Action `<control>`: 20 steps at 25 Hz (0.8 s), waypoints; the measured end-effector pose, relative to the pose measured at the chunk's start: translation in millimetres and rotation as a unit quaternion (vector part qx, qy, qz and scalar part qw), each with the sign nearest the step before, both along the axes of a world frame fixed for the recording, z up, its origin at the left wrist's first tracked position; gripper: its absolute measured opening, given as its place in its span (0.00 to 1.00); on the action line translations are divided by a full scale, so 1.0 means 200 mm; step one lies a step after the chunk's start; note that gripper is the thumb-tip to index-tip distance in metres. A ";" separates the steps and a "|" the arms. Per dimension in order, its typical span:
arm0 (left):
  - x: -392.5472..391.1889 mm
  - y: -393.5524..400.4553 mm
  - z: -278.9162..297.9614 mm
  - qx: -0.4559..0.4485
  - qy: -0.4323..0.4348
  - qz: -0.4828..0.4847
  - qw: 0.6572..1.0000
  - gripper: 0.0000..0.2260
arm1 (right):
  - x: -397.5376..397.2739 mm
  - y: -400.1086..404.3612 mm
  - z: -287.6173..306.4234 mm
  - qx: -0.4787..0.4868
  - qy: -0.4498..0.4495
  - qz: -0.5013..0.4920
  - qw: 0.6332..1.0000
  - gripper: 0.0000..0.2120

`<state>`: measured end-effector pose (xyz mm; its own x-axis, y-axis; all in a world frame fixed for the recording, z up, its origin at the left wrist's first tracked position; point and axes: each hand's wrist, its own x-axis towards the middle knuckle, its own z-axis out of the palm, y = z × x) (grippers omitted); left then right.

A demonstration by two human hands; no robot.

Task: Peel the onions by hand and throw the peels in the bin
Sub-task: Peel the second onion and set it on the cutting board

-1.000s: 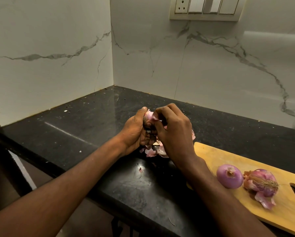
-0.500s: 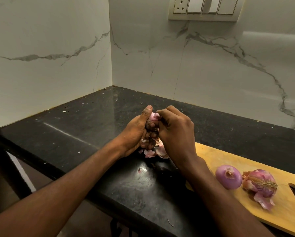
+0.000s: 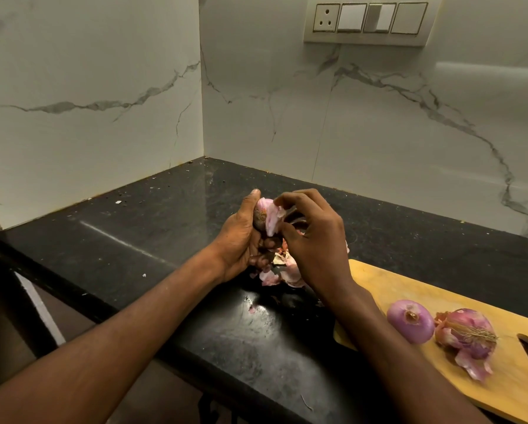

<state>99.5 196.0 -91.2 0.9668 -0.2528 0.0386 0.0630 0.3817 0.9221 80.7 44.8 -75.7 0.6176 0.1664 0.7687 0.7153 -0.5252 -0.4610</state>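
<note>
My left hand [image 3: 239, 240] grips a red onion [image 3: 261, 214] above the black counter, thumb up along its side. My right hand [image 3: 313, 240] pinches a pale pink strip of peel [image 3: 271, 220] that hangs off the onion's top. Loose peels [image 3: 279, 275] lie in a small pile on the counter under both hands, partly hidden by them. On the wooden cutting board [image 3: 409, 289] at the right lie a peeled onion [image 3: 411, 321] and a partly skinned onion [image 3: 467, 333] with loose skin. No bin is in view.
The black counter [image 3: 134, 234] runs into a corner of white marble walls. A switch panel [image 3: 369, 19] sits high on the back wall. Small peel scraps [image 3: 252, 310] dot the counter near its front edge.
My right hand has lifted and drawn a strip of peel away from the onion's top. My left hand keeps its hold on the onion and has shifted little.
</note>
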 end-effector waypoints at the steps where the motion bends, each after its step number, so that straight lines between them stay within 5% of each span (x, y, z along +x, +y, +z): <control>1: 0.00 0.00 0.00 -0.001 -0.003 -0.002 1.000 0.29 | 0.00 0.00 0.00 -0.006 -0.004 -0.003 1.000 0.15; 7: 0.03 0.00 -0.03 0.018 -0.010 0.057 0.998 0.32 | 0.00 0.01 -0.03 -0.007 -0.034 -0.056 0.998 0.06; 12: 0.04 0.01 -0.04 0.024 -0.029 0.047 0.998 0.34 | -0.02 0.03 -0.02 0.029 0.000 -0.044 0.999 0.14; 20: 0.00 -0.02 -0.01 0.036 -0.044 0.016 0.998 0.29 | 0.00 0.00 -0.02 -0.003 0.017 -0.035 0.999 0.10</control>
